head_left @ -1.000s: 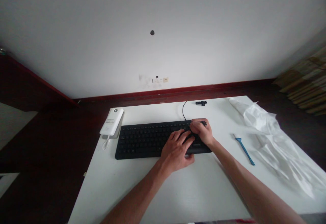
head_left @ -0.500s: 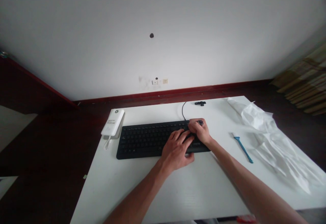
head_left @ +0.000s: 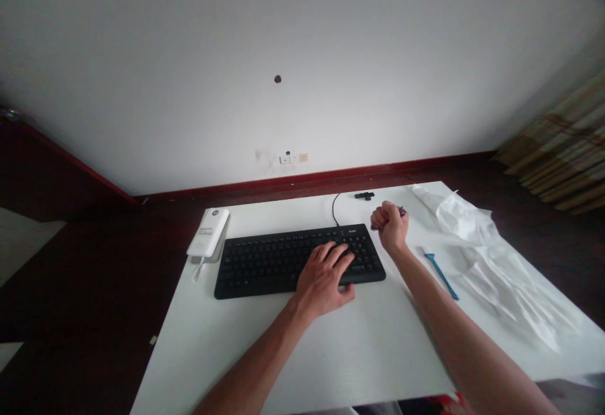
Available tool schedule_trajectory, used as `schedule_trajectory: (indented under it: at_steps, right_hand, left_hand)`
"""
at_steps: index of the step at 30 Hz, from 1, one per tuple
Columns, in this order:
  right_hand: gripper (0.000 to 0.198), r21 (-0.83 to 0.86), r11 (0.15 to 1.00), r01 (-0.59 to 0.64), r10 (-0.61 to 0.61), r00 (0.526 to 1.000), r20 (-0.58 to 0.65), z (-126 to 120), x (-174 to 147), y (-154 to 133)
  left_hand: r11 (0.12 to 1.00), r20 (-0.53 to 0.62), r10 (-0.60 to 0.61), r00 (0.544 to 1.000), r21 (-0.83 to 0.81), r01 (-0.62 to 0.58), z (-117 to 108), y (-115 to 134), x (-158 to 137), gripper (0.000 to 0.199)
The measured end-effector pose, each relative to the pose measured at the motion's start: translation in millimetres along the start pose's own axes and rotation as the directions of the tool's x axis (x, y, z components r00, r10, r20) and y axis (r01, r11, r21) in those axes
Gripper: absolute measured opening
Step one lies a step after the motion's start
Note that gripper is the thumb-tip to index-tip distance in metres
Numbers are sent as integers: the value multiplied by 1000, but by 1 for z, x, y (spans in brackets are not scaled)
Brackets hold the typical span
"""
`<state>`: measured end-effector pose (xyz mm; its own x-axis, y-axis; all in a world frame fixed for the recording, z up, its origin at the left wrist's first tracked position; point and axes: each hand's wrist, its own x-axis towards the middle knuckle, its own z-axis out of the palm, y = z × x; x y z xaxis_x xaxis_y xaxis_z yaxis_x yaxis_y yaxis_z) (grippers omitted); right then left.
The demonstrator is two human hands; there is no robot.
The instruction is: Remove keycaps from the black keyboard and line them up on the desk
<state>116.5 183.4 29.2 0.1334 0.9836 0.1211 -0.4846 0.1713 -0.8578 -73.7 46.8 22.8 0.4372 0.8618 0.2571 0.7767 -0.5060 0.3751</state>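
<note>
Holding a small dark tool beside the keyboard

Right hand [head_left: 390, 225] fisted, raised just off the far right corner of the keyboard [head_left: 283, 261]. A small dark tool [head_left: 401, 211] pokes out of the fist on both sides; what kind, cannot tell, too small. Fist stands over bare bench [head_left: 331, 352], not touching the keys.

Left hand [head_left: 324, 278] lies flat on the right part of the keyboard, fingers spread and loose over the keys, gripping nothing. Heel of the palm sits at the near edge of the board.

Keyboard black, full width, lying near the middle of the white bench, its long side running left to right. Black cable [head_left: 334, 208] leaves its far edge and curls toward the back of the bench.

Small black part [head_left: 364, 196] at the far edge of the bench, just beyond the fist, apart from it.

Blue-handled brush [head_left: 439, 271] right of the right wrist, lying at a slant, near but not touching.

Crumpled white plastic wrap [head_left: 491, 251] covers the right end of the bench.

White power bank [head_left: 208, 232] at the left far corner, just beside the keyboard's left end, a white cord trailing from its near end.

White wall [head_left: 283, 56] behind, red skirting at its foot, a socket low on it.
</note>
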Motion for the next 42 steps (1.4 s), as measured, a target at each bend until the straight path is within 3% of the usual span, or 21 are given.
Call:
schedule_trajectory:
  at_steps: [6, 10, 24, 33, 42]
  right_hand:
    - [43, 311, 921, -234, 211, 972, 105, -34, 23, -1]
    - [44, 390, 872, -296, 265, 955, 134, -42, 28, 4]
    - [42, 306, 893, -329, 289, 943, 167, -38, 27, 3]
    - [43, 290, 895, -338, 298, 938, 176, -38, 28, 3]
    - [41, 299, 890, -344, 303, 937, 176, -38, 27, 1]
  left_hand:
    - [1000, -13, -6, 1000, 12, 6, 7, 5, -4, 62]
    - [998, -9, 13, 1000, 55, -13, 19, 17, -8, 62]
    - [959, -46, -169, 984, 221, 175, 45, 70, 12, 73]
    - [953, -74, -236, 969, 175, 245, 38, 73, 26, 65]
    - [955, -110, -198, 974, 200, 217, 58, 67, 15, 66]
